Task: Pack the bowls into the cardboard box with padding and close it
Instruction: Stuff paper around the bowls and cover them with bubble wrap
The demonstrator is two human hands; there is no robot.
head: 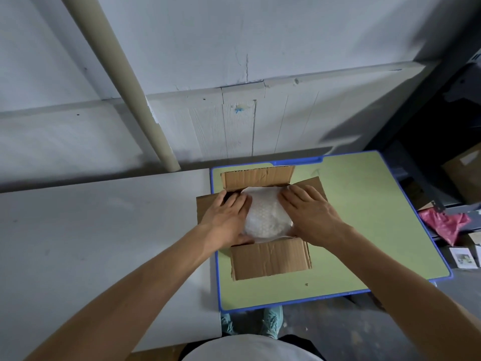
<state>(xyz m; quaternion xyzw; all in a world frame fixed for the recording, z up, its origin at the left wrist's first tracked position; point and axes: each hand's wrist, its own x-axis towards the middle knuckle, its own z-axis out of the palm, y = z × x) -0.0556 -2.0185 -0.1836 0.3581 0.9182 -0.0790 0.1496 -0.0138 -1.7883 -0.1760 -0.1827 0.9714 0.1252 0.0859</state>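
An open cardboard box (270, 259) stands on a green table with a blue rim (364, 230), all of its flaps folded outward. A round bundle wrapped in bubble wrap (268, 214) fills the box's opening; whatever is wrapped inside is hidden. My left hand (223, 217) lies flat against the bundle's left side, fingers straight and thumb under its near edge. My right hand (309, 212) presses flat on the bundle's right side, over the right flap.
A white table (104, 243) adjoins the green one on the left. A beige pipe (145, 108) slants down the white wall behind. To the right are dark shelves with a pink bag (442, 222) and a cardboard box (466, 173).
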